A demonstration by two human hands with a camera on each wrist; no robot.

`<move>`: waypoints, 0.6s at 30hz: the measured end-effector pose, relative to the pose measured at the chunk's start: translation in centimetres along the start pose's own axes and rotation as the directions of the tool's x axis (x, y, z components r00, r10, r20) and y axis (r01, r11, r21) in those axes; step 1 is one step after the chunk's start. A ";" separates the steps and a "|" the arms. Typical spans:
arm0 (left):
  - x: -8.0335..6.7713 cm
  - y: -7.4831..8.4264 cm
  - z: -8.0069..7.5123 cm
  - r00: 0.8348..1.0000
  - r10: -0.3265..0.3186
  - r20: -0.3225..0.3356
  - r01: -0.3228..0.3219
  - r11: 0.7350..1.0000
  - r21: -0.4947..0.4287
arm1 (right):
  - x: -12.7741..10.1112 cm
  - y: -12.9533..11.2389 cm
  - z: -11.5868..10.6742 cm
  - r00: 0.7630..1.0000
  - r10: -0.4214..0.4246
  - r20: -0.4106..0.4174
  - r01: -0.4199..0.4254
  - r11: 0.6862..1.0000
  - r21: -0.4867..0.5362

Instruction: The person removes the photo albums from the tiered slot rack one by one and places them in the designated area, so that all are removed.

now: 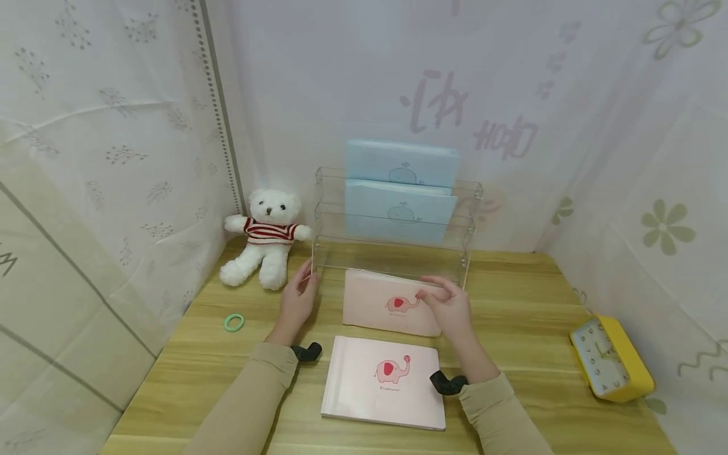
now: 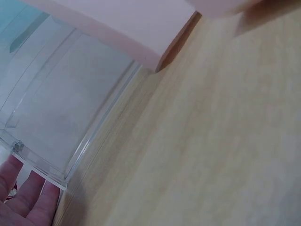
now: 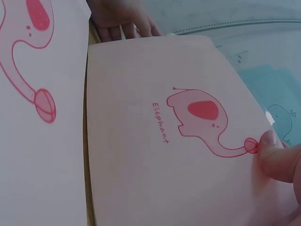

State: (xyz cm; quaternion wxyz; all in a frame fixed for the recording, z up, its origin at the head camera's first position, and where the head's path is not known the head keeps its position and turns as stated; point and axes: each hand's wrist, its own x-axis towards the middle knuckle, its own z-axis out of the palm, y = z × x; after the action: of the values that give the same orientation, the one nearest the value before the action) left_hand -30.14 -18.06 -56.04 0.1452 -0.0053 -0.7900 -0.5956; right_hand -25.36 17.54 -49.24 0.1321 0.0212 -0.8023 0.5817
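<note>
Looking down from the head view: right hand (image 1: 452, 309) pinching the far right part of a pink elephant notebook (image 1: 389, 304), thumb on the cover, notebook tilted up against the front of the clear acrylic rack (image 1: 392, 246). Left hand (image 1: 298, 297) lying with straight fingers against the rack's lower left corner, gripping nothing. Lying flat between both forearms, nearer the body, a second pink notebook (image 1: 383, 382). Standing in the rack's tiers beyond the hands, two blue whale notebooks (image 1: 400, 205). Sitting just left of the left hand, a white teddy bear (image 1: 264, 237); lying near it on the wooden table (image 1: 523, 328), a green ring (image 1: 234, 322). Resting well right of the right hand, a yellow clock (image 1: 611, 360).

Turning to the left wrist view: fingertips (image 2: 28, 197) touching the rack's clear bottom corner (image 2: 42, 165), fingers straight, pink notebook edge (image 2: 141, 33) lying beyond.

Turning to the right wrist view: thumb (image 3: 280, 157) pressing on the held notebook's cover (image 3: 164, 141) beside the elephant's trunk tip, remaining fingers hidden underneath; second notebook (image 3: 33, 117) lying alongside.
</note>
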 end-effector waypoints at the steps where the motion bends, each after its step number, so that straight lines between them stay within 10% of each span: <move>1: 0.0 0.0 0.0 1.000 0.002 0.002 -0.002 1.000 -0.001 | 0.1 0.1 -0.1 1.000 0.008 0.012 -0.008 1.000 -0.004; 18: 0.0 0.2 0.1 1.000 -0.010 -0.015 0.010 1.000 0.010 | 0.7 2.2 -1.1 0.981 0.043 0.187 -0.022 0.994 -0.110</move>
State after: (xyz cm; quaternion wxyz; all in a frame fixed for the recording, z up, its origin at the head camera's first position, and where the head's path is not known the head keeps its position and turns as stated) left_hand -30.12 -17.86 -55.90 0.1483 0.0038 -0.7919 -0.5923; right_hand -26.22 19.33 -50.85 0.0464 0.0562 -0.8417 0.5350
